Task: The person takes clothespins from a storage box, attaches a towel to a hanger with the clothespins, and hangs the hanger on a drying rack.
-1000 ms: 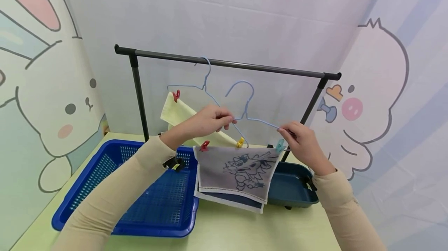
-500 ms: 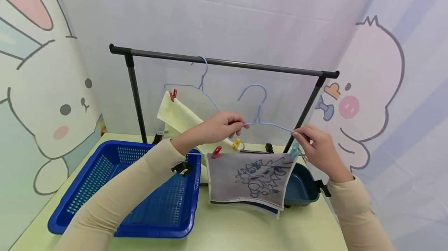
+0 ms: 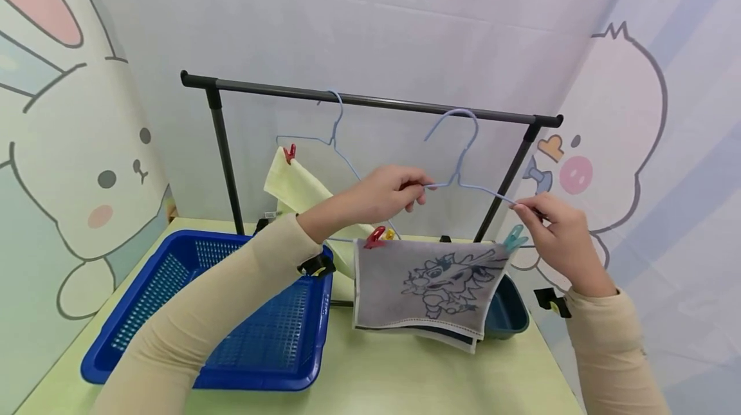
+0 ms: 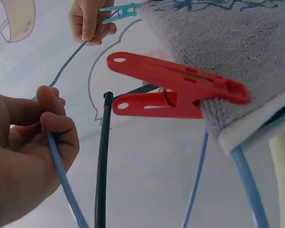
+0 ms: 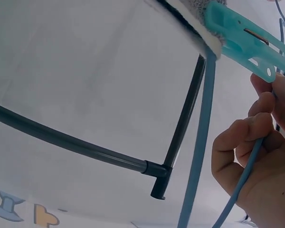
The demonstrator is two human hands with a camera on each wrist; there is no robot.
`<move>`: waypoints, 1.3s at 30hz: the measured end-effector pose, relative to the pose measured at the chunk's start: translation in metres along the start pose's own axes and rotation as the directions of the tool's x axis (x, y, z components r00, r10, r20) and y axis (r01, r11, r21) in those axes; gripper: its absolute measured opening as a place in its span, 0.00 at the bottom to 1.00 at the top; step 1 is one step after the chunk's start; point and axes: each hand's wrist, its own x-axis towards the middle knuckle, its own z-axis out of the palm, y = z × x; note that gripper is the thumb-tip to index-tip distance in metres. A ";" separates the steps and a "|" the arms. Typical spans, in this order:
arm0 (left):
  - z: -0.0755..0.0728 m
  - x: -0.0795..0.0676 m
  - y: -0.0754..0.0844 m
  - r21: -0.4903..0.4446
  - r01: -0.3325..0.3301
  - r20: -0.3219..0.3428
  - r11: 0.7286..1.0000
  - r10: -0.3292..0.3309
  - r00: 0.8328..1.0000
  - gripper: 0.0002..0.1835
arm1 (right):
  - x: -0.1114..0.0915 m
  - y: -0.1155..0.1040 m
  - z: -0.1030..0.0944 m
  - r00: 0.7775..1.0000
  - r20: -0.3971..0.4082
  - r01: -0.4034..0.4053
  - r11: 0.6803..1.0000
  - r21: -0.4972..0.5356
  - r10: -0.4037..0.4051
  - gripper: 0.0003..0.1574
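two hands hold one light blue wire hanger up in front of a dark rail. the left hand has its fingers curled around the wire of the hanger's left shoulder, and the left wrist view shows finger and thumb closed on the blue wire. the right hand pinches the wire at the hanger's right end, fingers curled round it, just beside a teal clothespin. a grey towel printed with a dark blue dragon hangs from the hanger's lower bar, fixed by a red clothespin at its left corner and the teal one at its right. the hanger's hook is level with the rail, near its right end; whether it touches the rail cannot be told. a second blue hanger hangs on the rail further left, carrying a pale yellow cloth held by a small red clip. on the pale green table sit a blue slotted basket to the left and a dark teal tray behind the towel.
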 end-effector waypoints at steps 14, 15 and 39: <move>-0.010 0.021 0.028 0.101 -0.042 -0.015 0.994 0.044 0.999 0.12 | 0.017 0.006 -0.030 0.998 -0.042 -0.044 0.996 -0.083 0.041 0.03; -0.009 0.023 0.030 0.100 -0.044 -0.015 0.994 0.046 0.999 0.11 | 0.018 0.007 -0.033 0.998 -0.048 -0.044 0.996 -0.081 0.041 0.03; 0.004 0.069 0.057 0.273 -0.108 -0.027 0.956 0.120 0.992 0.10 | 0.012 0.014 -0.084 0.991 -0.101 -0.109 0.965 -0.236 0.087 0.05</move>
